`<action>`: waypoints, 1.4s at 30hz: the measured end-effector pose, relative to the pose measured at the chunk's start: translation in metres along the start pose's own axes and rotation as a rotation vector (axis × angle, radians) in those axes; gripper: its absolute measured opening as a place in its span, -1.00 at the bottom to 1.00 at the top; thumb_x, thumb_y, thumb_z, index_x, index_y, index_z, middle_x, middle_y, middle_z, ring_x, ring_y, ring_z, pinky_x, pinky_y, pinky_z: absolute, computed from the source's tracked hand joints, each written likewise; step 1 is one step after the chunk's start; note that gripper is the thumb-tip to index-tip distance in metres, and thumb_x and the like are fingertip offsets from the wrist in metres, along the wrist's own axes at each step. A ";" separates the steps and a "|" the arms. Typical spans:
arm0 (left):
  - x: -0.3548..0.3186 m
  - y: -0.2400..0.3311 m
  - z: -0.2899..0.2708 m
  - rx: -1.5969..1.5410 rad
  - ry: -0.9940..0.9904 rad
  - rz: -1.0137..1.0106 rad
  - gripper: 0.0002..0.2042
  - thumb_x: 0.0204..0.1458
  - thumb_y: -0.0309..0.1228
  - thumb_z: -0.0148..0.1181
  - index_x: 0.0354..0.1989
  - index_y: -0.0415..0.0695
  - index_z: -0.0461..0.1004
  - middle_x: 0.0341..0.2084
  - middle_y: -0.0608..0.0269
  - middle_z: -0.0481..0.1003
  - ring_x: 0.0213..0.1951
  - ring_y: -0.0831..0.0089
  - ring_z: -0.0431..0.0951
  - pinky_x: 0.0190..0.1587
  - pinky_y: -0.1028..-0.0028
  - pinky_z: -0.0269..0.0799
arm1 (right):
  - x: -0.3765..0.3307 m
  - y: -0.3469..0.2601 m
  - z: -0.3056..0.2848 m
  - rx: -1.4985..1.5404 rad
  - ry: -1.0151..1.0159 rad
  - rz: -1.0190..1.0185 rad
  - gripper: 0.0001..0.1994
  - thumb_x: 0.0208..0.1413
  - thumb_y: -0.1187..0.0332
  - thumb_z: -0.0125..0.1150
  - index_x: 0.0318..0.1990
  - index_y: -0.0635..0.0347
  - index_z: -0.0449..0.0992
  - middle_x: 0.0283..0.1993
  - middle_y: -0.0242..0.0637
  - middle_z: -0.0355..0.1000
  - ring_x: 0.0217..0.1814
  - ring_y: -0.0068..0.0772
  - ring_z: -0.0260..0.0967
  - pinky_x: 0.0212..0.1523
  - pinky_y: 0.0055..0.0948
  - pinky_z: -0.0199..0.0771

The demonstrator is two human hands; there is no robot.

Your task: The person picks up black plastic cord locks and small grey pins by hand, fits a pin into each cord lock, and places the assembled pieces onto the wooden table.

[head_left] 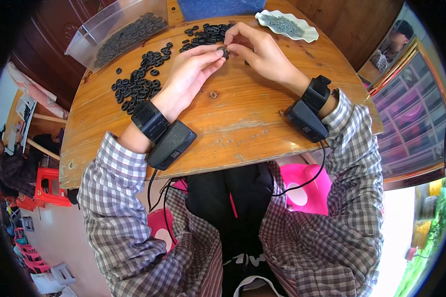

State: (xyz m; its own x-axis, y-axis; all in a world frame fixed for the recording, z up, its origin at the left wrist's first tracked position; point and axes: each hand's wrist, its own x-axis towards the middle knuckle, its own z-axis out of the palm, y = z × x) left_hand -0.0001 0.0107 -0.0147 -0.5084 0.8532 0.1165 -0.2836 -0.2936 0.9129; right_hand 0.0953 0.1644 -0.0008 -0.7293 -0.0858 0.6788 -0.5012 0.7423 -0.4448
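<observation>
Above the wooden table (233, 114), my left hand (191, 72) pinches a small round black piece (225, 52) between thumb and fingertips. My right hand (265, 54) meets it there, its thumb and index finger drawn together right at that piece. Whatever sits between the right fingertips is too small to make out. Just beyond my hands lies a pile of similar black ring-like pieces (210, 34). More loose black pieces (134, 89) are scattered to the left of my left hand.
At the far left stands a clear plastic box (86, 47) with many black pieces inside. A blue container (220, 9) is at the far edge. Right of it, a white wavy-rimmed dish (309, 33) holds small metallic bits. Cabled black devices (172, 145) hang at both wrists.
</observation>
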 end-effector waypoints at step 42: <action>-0.002 0.005 0.004 0.316 0.024 0.199 -0.82 -0.06 -0.58 0.09 -0.25 -0.30 0.41 -0.37 0.15 0.48 -0.30 0.48 0.50 -0.20 0.59 0.40 | -0.001 -0.013 -0.003 0.394 -0.048 0.281 -0.82 0.07 0.44 -0.02 -0.16 0.22 0.25 -0.55 -0.48 0.27 -0.58 -0.75 0.11 -0.60 -0.73 0.06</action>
State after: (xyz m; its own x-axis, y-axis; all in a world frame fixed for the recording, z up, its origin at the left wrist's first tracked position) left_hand 0.0028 0.0095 -0.0086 -0.5481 0.7814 0.2984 0.0862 -0.3021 0.9494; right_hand 0.1037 0.1570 0.0060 -0.8777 0.0439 0.4771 -0.4135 0.4339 -0.8005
